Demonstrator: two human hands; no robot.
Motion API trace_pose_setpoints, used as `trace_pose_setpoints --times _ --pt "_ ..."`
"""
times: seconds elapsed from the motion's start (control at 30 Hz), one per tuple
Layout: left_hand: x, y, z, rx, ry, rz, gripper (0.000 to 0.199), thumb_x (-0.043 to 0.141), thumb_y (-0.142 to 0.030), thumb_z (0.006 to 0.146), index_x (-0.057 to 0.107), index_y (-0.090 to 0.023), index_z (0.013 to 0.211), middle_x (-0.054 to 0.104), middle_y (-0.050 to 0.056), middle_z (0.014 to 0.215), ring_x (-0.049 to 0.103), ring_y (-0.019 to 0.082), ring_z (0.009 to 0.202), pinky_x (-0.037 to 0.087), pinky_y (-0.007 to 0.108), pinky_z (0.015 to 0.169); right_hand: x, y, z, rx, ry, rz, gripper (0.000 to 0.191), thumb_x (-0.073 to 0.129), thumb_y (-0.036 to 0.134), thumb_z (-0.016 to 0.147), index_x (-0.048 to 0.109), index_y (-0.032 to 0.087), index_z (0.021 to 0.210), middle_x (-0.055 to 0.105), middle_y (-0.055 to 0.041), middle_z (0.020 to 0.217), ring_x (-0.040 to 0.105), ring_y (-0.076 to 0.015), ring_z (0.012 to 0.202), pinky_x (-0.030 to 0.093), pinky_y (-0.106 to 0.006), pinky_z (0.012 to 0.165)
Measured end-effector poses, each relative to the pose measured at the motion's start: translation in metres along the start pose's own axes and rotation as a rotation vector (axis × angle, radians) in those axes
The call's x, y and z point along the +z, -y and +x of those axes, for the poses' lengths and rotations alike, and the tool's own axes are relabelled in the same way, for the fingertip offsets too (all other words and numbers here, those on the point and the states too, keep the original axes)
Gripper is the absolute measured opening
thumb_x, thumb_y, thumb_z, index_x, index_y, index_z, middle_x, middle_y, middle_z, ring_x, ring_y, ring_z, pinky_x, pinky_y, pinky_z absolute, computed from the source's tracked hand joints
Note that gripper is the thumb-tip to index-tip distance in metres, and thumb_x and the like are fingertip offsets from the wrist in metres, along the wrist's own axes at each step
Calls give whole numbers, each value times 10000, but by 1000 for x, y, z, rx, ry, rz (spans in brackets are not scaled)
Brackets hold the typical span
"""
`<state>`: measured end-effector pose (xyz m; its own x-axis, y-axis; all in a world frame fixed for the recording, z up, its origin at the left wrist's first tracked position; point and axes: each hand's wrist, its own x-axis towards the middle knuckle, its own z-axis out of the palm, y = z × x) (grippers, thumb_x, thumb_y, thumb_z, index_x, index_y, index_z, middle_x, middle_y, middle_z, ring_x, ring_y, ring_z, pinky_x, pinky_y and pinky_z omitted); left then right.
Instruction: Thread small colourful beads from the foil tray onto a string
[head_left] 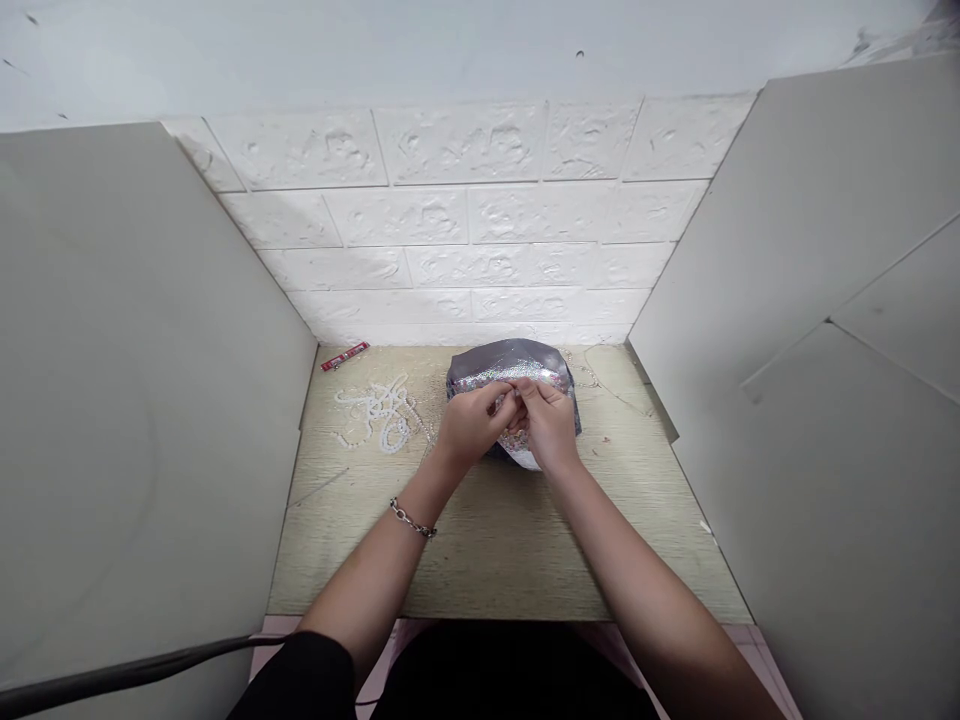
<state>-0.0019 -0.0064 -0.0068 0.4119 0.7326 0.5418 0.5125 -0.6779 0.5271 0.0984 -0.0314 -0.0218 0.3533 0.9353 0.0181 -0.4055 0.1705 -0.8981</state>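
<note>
While the thumb and fingertips of the left hand and right hand are drawn together in a pinch, they are held close to each other over the front of a shiny grey bag; whether something small is gripped between them cannot be told. The bag is placed at the back middle of the table. Print is borne by a narrow red packet at the back left corner, but it is too small to be read. Strings of white beads are heaped left of the bag. The table is surfaced in pale, streaked wood grain and enclosed by a white brick-patterned wall behind and plain grey panels at both sides. Pink flooring is partly seen below. A chain bracelet is worn on the left wrist.
</note>
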Motion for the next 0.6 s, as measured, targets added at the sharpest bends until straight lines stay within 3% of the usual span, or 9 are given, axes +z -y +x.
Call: trace_pose_setpoints --times 0.3,0.6 --pt "-1 -2 0 21 -17 11 258 427 -298 788 644 -158 777 576 8 519 404 58 409 287 182 452 1 -2 0 6 -25 35 312 599 467 627 619 166 707 536 37 438 445 -61 331 383 -168 323" --pt "-1 -2 0 21 -28 19 239 436 -287 787 636 -158 767 605 14 566 464 65 450 312 175 471 0 -2 0 -3 -7 27 281 594 449 644 608 170 672 526 39 428 457 -65 331 388 -163 323"
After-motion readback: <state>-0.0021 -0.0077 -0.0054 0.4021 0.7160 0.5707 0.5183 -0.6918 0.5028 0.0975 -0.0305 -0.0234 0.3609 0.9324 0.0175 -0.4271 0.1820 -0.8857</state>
